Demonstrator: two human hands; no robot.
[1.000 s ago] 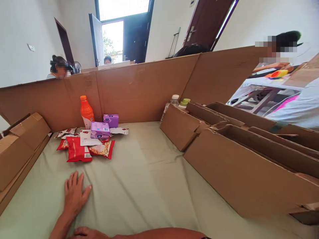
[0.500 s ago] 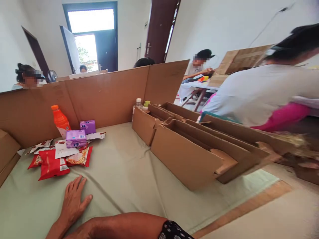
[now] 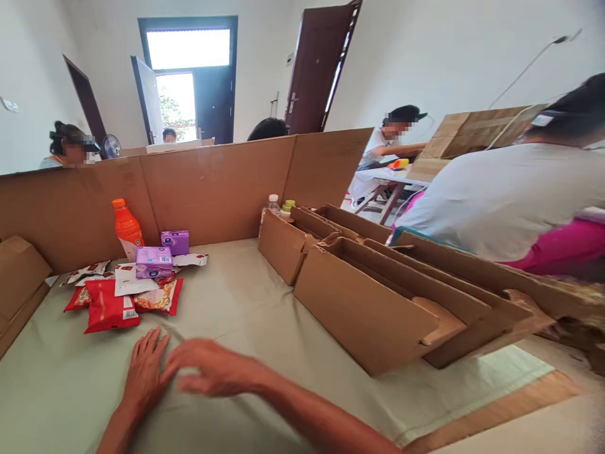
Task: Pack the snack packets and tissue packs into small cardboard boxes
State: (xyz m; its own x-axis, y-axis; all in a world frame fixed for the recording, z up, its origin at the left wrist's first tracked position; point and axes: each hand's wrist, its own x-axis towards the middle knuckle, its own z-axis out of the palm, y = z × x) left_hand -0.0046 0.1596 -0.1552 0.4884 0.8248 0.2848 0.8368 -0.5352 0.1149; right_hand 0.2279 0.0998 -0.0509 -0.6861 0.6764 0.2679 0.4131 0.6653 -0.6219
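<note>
1. The left hand (image 3: 146,369) lies palm down on the cloth-covered counter (image 3: 241,296), fingers slightly spread, holding nothing. It seems placed flat as a rest or support.
2. The right hand (image 3: 210,369) hangs just beside it, over the left thumb side. It is blurred; the fingers bend loosely, with a gap before the thumb, and nothing shows in its grasp. Whether the two hands touch, I cannot tell.
3. Just beyond the left fingertips sits a loose pile, nearest both hands and touched by neither. A red packet (image 3: 112,309) lies in front, and a packet with a food picture (image 3: 158,297) lies to its right.
4. A white packet (image 3: 131,282) overlaps them. One purple pack (image 3: 155,261) rests on the heap, tilted, probably because the packets beneath are uneven; another purple pack (image 3: 174,243) is behind.
5. An orange-capped bottle (image 3: 125,224) leans slightly in view at the back, near a tall cardboard wall (image 3: 217,192), which likely screens off this work area.
6. To the right, open cardboard compartments (image 3: 363,315) stand in rows, perhaps to keep things sorted. A clear bottle (image 3: 273,205) and a green-capped container (image 3: 288,207) stand behind them, partly hidden.
7. Farther right, a person in a pale top (image 3: 501,195) is turned away; others are beyond the wall.
</note>
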